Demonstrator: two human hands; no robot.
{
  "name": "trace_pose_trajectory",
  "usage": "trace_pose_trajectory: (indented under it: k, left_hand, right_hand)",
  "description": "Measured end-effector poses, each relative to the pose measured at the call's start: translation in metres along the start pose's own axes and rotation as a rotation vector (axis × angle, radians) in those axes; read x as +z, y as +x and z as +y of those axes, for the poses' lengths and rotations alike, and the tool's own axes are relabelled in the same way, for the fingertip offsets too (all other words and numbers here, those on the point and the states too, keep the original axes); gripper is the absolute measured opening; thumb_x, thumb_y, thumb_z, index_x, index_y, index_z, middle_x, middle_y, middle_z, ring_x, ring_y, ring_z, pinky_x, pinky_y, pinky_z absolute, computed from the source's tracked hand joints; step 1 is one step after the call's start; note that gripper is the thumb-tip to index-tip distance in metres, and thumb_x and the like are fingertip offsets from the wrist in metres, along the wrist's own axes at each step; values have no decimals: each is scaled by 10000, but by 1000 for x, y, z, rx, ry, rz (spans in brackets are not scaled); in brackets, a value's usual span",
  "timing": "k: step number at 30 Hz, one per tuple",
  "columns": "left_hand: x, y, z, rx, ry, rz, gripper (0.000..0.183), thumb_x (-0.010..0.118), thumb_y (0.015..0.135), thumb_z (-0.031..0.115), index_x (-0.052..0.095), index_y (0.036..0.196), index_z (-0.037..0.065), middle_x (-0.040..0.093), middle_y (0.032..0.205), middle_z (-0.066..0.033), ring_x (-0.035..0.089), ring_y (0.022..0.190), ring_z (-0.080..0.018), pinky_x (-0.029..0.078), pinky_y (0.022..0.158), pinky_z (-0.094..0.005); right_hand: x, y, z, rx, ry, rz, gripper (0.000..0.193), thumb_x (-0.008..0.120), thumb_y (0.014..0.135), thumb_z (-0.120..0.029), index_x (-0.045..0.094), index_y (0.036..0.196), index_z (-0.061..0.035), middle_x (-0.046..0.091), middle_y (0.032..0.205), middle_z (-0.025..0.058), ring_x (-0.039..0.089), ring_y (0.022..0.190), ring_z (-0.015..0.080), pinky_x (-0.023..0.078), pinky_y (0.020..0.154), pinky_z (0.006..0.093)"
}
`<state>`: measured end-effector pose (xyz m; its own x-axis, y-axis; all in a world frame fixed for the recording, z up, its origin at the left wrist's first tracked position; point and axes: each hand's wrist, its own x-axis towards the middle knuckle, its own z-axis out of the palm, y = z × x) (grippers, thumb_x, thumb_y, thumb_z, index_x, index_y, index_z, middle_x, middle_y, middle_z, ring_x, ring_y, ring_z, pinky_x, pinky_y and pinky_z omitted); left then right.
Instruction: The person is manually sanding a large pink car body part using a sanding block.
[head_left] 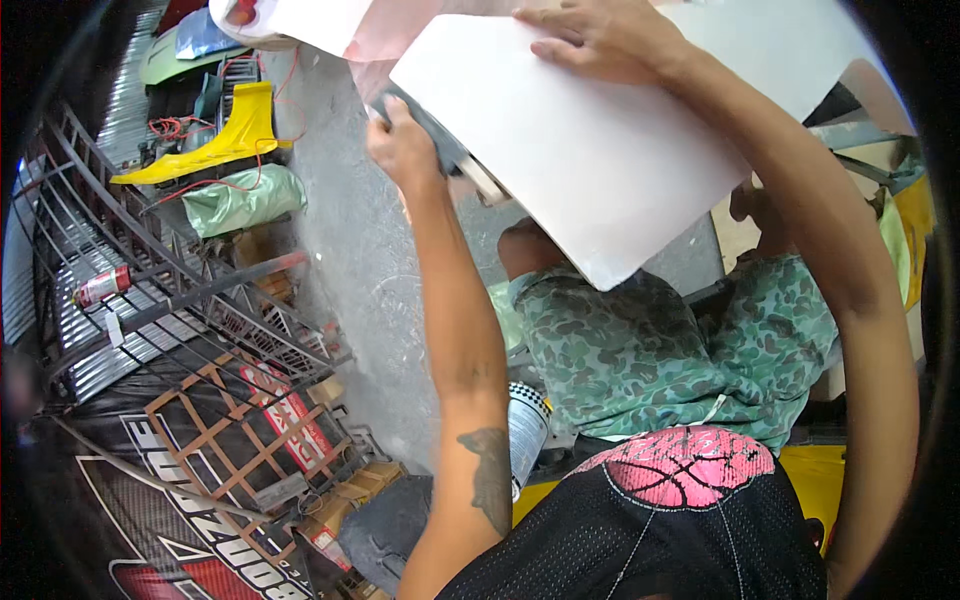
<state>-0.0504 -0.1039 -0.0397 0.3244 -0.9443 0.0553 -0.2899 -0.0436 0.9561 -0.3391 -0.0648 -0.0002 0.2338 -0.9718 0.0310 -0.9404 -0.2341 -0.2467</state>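
Observation:
A large smooth white panel (620, 170) with rounded corners lies over my knees and reaches away from me. My right hand (605, 42) rests flat on its far part, fingers stretched toward the left. At the panel's left edge, my left hand (405, 150) is closed on a dark grey sheet (432, 135) that looks like sandpaper, its thumb on top. The fingers beneath are mostly hidden. Beside that edge, a pale block-like piece (480, 183) shows under the panel.
Left stands a dark metal rack (200, 285). Behind it lie a yellow curved body panel (225, 140), a green plastic bag (245, 200) and red cords. A white bucket (528, 435) stands by my left leg. A translucent pinkish sheet (385, 35) and a white round container (270, 40) are beyond the panel.

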Motion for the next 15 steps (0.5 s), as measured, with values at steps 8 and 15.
trace_pose_trajectory:
  k: [8, 15]
  left_hand:
    - [3, -3, 4, 85, 241, 26, 325, 593, 1008, 217, 542, 833, -51, 579, 786, -97, 494, 705, -177, 439, 650, -383]
    - [3, -47, -7, 113, 195, 56, 330, 599, 1010, 251, 593, 859, -42, 635, 861, -107, 576, 735, -174, 489, 702, -355]
  right_hand:
    - [-2, 5, 2, 4, 51, 22, 572, 458, 1000, -509, 558, 1473, -205, 702, 1213, 196, 684, 1085, 360, 444, 952, 565]
    - [14, 0, 6, -4, 19, 77, 572, 468, 992, -507, 574, 1463, -200, 698, 1247, 193, 655, 1164, 344, 408, 1013, 551]
